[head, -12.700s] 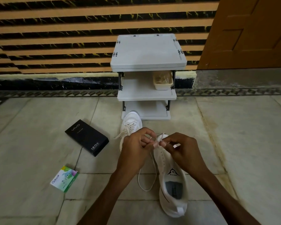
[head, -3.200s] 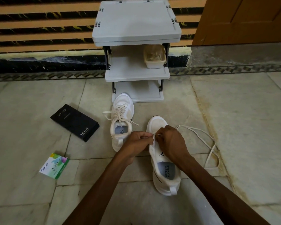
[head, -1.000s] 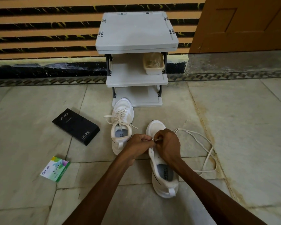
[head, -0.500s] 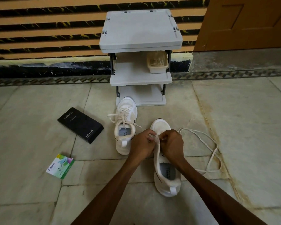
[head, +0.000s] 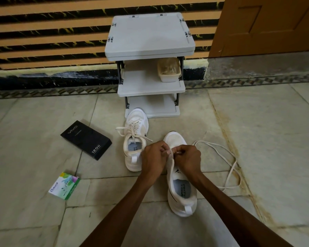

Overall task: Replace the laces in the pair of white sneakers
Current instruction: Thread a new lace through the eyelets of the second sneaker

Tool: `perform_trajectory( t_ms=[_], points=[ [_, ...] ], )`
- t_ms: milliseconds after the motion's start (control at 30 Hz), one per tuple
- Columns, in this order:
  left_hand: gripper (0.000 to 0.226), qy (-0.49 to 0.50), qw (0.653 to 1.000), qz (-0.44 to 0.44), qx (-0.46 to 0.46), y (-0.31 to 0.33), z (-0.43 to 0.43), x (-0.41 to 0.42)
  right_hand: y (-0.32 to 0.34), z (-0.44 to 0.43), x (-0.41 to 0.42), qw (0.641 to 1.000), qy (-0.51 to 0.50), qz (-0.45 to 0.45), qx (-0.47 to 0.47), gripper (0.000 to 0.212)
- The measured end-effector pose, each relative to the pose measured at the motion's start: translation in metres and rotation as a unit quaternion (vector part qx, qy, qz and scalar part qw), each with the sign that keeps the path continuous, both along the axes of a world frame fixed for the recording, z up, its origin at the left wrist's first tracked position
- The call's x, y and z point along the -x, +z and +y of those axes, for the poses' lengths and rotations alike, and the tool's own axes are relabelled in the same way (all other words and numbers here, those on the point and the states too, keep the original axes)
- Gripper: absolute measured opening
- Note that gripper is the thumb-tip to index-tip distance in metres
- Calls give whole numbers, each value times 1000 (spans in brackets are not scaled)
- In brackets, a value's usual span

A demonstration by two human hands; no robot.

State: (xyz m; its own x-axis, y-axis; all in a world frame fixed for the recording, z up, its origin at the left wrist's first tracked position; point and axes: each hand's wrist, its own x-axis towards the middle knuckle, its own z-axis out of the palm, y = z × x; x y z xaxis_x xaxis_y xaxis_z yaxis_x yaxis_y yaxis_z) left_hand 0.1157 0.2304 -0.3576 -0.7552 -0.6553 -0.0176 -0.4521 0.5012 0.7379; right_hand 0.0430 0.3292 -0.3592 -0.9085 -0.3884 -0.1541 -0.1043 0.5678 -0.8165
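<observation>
Sneakers sit on the floor [head: 268,125]: the far sneaker [head: 135,138], laced, stands just before the rack [head: 150,50]; the near sneaker [head: 180,186], unlaced, lies under the hands. Left hand [head: 154,157] pinches its upper edge with curled fingers; right hand [head: 187,158] pinches the lace [head: 235,162], which loops rightward. A box [head: 86,139] and a packet [head: 64,186] lie left.
</observation>
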Motion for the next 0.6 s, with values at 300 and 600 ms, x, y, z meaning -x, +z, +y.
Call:
perform_trajectory(
  t_ms=[300, 600],
  points=[
    [6, 1, 999, -35, 19, -7, -3, 4, 16, 17, -5, 990, 78, 0, -117, 49],
    [11, 109, 972, 209, 1, 96, -72, 43, 7, 24, -11, 996, 58, 8, -71, 34]
  ],
)
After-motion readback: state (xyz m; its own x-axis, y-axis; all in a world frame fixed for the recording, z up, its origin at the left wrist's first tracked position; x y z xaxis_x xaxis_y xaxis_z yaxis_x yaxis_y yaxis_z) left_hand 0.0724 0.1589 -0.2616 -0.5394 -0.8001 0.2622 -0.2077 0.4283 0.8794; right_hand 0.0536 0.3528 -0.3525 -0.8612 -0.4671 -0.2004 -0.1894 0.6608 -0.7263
